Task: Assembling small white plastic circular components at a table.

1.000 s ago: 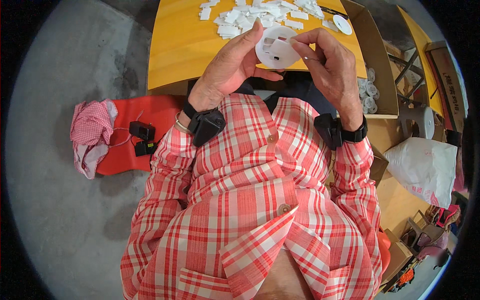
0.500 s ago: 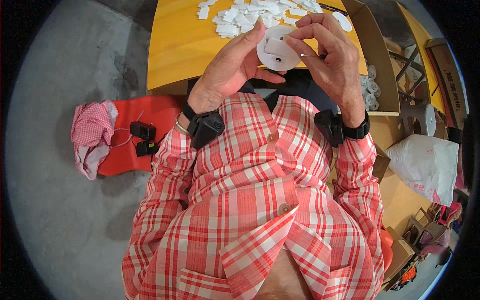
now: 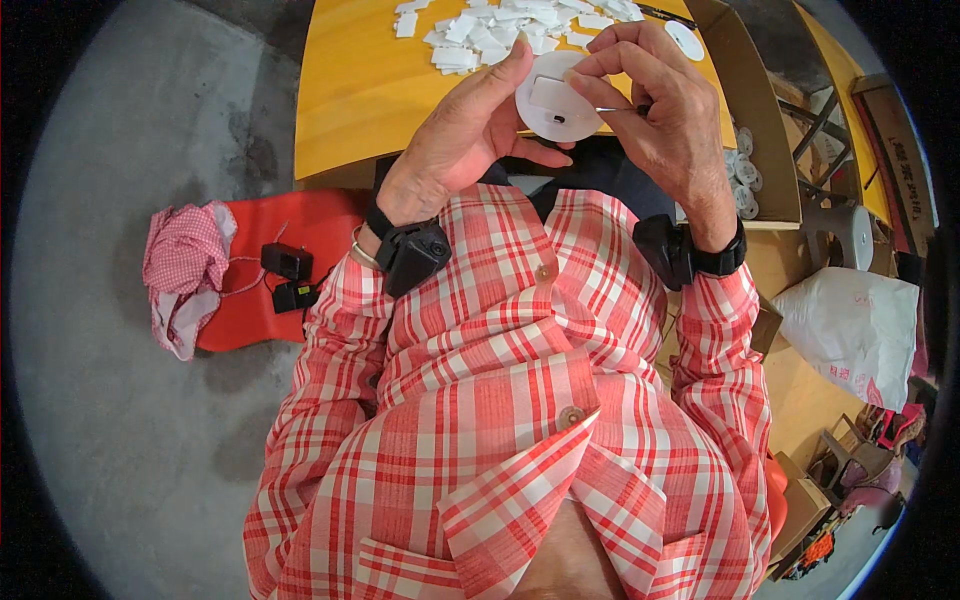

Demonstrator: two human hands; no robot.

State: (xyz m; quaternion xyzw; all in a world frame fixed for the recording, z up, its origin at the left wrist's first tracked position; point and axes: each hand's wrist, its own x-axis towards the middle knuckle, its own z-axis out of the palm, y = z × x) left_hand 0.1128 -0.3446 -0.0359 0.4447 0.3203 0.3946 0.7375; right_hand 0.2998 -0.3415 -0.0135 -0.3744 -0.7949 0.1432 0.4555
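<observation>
A round white plastic disc [image 3: 570,122] is held up at the table's near edge by my left hand [image 3: 462,135], thumb at its upper left rim and fingers underneath. On its face sits a pale rectangular piece [image 3: 548,93], with a small dark slot below. My right hand [image 3: 672,120] is closed around a thin metal tool [image 3: 612,109] with a dark end, its tip pointing at the disc. The thumb and index finger of that hand touch the disc's right side. The tool's exact kind is hidden by the fingers.
A heap of white rectangular pieces [image 3: 500,33] lies on the yellow table [image 3: 370,95]. Another white disc [image 3: 683,40] and a dark pen-like stick [image 3: 665,16] are at its right. A cardboard box [image 3: 765,130] holds several white discs. Left stands a red seat [image 3: 255,330] with cloth and black devices.
My right thumb and index finger have shifted slightly over the disc, and the tool's tip has come closer to the disc's right edge. My left hand keeps nearly still.
</observation>
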